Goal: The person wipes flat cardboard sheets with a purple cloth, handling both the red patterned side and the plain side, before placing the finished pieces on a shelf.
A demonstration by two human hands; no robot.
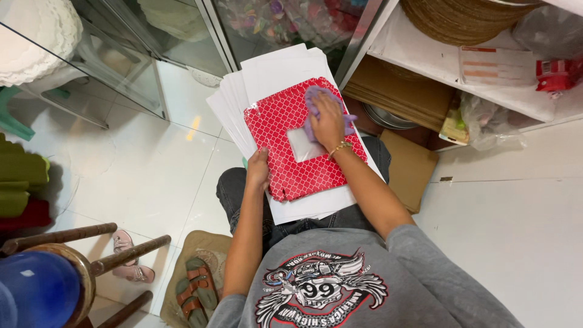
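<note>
A flat red box sheet (285, 152) with a white lattice pattern and a clear window lies on top of a stack of white flat cardboard sheets (267, 79) across my lap. My right hand (328, 121) presses a purple cloth (317, 100) onto the sheet's upper right part, just above the window. My left hand (258, 170) grips the sheet's lower left edge, thumb on top. The stack rests on my knees in dark jeans (234, 194).
A white shelf unit (486, 91) at the right holds brown cardboard, woven mats and bags. A glass cabinet (121, 67) stands at the upper left. A wooden stool (91, 255), sandals (194, 288) and folded green fabric (21, 176) lie at the left on the white tile floor.
</note>
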